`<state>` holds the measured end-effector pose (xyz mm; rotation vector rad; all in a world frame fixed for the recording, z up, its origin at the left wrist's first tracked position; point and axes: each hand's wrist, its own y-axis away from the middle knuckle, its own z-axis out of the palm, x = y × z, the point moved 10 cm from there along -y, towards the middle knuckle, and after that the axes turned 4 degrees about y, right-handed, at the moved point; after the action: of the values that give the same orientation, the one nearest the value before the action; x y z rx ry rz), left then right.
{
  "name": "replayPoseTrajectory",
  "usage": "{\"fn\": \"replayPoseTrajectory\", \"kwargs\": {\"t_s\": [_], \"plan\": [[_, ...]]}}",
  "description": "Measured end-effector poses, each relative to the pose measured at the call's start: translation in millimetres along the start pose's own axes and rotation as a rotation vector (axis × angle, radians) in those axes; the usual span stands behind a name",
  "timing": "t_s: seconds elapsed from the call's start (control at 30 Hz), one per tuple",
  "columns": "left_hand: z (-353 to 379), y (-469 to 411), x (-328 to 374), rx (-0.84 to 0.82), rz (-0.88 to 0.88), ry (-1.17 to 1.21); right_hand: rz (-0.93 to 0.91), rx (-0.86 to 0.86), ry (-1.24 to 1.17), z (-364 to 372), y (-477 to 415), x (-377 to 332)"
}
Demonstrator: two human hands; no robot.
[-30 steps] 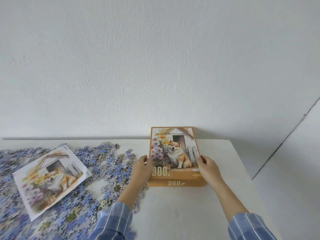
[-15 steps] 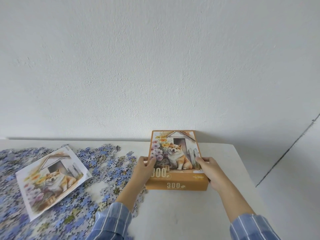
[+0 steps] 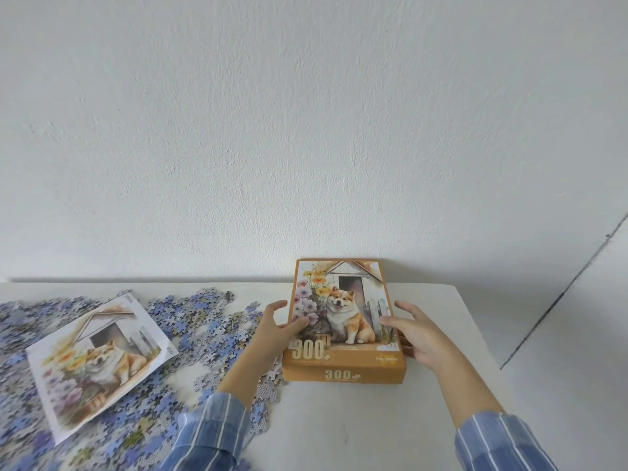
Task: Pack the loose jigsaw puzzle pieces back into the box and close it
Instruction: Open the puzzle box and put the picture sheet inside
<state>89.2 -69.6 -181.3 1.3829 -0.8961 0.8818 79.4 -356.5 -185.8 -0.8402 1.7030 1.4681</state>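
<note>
white table (image 3: 339,430) | one box (image 3: 344,375) | left grip (image 3: 272,329), right grip (image 3: 419,338) holding it | one print (image 3: 98,355)

Orange 300-pc box (image 3: 343,300) closed, lying flat; loose pcs (image 3: 204,321) scattered to its left.

Both my arms reach forward, the striped sleeves (image 3: 210,433) ending short of my bare wrists. My left hand (image 3: 273,331) clasps the left edge of the box (image 3: 343,314), with the thumb laid across the lid and the fingers (image 3: 277,305) curled beside the edge. My right hand (image 3: 414,334) mirrors it on the right edge, thumb on top and the rest curled round the side.
</note>
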Motion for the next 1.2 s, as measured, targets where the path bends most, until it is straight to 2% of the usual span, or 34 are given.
{"fn": "replayPoseTrajectory", "kwargs": {"t_s": [0.27, 0.63, 0.77, 0.87, 1.2], "plan": [[-3, -1, -4, 0.029, -0.055, 0.135, 0.039, -0.039, -0.076, -1, 2, 7], [-3, 1, 16, -0.079, 0.017, -0.110, -0.065, -0.056, 0.065, -9, 7, -15], [3, 5, 26, -0.105, 0.060, -0.148, -0.077, -0.095, 0.038, -2, 9, -21], [5, 8, 26, -0.102, 0.074, -0.143, -0.090, -0.049, 0.078, 0, 8, -21], [0, 12, 28, -0.087, 0.088, -0.102, 0.059, -0.043, 0.024, -2, 13, -16]]}}
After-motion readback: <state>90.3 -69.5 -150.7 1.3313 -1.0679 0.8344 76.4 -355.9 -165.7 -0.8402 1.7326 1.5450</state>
